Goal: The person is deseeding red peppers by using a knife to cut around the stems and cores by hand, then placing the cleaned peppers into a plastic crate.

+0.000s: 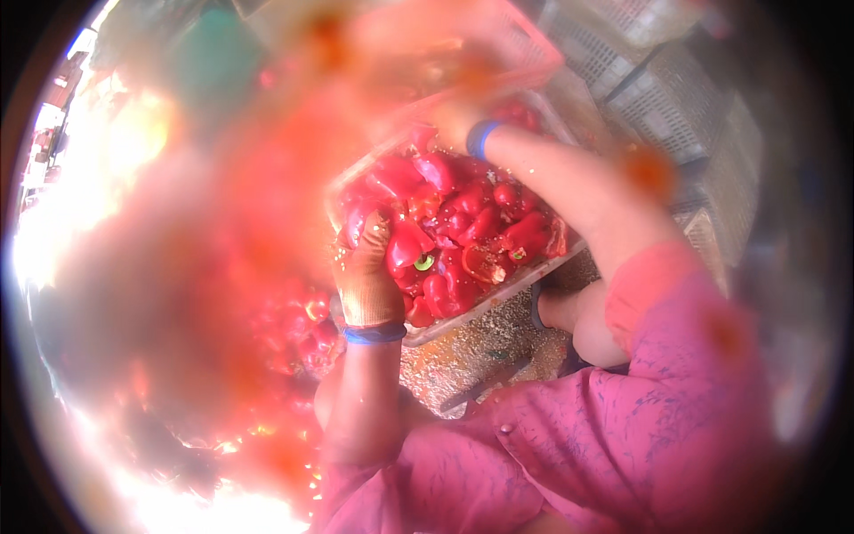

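A pale plastic crate in front of me is heaped with red bell peppers, many cut or broken, with seeds scattered over them. My left hand, in a seed-speckled glove with a blue band at the wrist, is at the crate's left side. Its thumb lies against the peppers; the other fingers are mostly hidden, so whether it grips a pepper or the rim is unclear. Across the crate, my right hand reaches to the far side, also blue-banded. Blur covers its fingers beside a red pepper.
More red peppers lie in a pile left of the crate. Beyond it stands a pinkish crate, and grey perforated crates sit at upper right. Seeds litter the ground. Smears and glare hide much of the left side.
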`<action>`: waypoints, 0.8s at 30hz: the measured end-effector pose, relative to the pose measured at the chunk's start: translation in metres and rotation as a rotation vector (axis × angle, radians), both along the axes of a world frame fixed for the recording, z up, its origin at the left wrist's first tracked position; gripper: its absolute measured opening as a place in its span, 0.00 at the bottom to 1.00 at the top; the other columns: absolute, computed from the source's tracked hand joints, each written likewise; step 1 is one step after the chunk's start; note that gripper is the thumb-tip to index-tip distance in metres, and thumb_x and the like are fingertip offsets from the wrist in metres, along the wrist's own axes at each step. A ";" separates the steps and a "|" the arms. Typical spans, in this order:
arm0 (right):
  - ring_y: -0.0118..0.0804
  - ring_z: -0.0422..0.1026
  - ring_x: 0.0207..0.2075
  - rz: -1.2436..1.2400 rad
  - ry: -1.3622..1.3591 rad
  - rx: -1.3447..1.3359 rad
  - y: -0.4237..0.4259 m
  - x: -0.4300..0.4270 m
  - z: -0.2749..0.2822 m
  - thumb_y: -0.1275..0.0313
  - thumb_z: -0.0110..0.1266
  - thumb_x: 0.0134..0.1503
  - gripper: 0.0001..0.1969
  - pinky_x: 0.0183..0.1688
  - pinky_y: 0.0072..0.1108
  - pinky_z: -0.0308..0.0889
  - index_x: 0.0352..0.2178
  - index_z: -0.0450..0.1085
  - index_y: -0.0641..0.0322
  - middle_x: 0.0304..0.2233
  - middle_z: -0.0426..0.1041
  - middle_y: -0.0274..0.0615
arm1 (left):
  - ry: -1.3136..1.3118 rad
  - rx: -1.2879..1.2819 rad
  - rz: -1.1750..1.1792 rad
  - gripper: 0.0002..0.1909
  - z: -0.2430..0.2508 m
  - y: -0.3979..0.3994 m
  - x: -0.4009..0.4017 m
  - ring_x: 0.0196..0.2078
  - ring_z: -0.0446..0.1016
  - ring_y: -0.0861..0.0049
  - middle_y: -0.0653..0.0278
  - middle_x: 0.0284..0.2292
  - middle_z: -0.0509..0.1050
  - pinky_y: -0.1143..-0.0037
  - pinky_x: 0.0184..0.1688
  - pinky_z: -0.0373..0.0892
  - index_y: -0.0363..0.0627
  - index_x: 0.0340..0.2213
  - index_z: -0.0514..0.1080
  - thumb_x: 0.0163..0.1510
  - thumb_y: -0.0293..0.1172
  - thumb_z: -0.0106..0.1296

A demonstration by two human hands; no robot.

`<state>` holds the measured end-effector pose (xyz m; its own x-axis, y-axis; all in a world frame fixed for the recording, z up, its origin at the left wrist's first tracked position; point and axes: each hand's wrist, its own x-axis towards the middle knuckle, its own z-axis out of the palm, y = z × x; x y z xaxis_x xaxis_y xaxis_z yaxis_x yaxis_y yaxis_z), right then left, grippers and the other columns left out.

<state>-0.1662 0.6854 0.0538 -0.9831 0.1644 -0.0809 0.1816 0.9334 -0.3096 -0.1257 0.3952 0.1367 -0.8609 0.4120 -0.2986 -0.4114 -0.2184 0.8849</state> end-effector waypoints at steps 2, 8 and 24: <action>0.52 0.73 0.50 0.020 -0.215 0.006 -0.037 -0.024 0.008 0.58 0.56 0.59 0.19 0.53 0.37 0.67 0.51 0.74 0.46 0.48 0.76 0.48 | -0.114 -0.032 0.025 0.22 0.010 -0.008 -0.004 0.38 0.77 0.77 0.65 0.38 0.78 0.75 0.43 0.73 0.37 0.47 0.73 0.59 0.43 0.60; 0.50 0.74 0.48 0.059 0.068 -0.111 -0.034 -0.050 -0.085 0.62 0.51 0.63 0.17 0.53 0.36 0.67 0.50 0.74 0.54 0.46 0.76 0.49 | -0.140 0.058 0.082 0.22 -0.002 -0.013 -0.008 0.36 0.76 0.75 0.64 0.37 0.77 0.74 0.37 0.73 0.39 0.47 0.72 0.61 0.46 0.57; 0.48 0.76 0.41 -0.268 0.243 -0.429 -0.158 0.161 0.114 0.52 0.68 0.48 0.30 0.44 0.33 0.70 0.49 0.73 0.56 0.37 0.75 0.48 | -0.760 0.483 -0.054 0.18 -0.031 0.031 0.026 0.38 0.77 0.66 0.57 0.39 0.77 0.70 0.37 0.77 0.39 0.43 0.70 0.65 0.45 0.49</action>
<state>-0.0052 0.5270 0.1676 -0.9099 0.4138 0.0281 0.2716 0.6457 -0.7137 -0.1000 0.4261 0.1057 -0.4779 0.6743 -0.5630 -0.8684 -0.4592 0.1872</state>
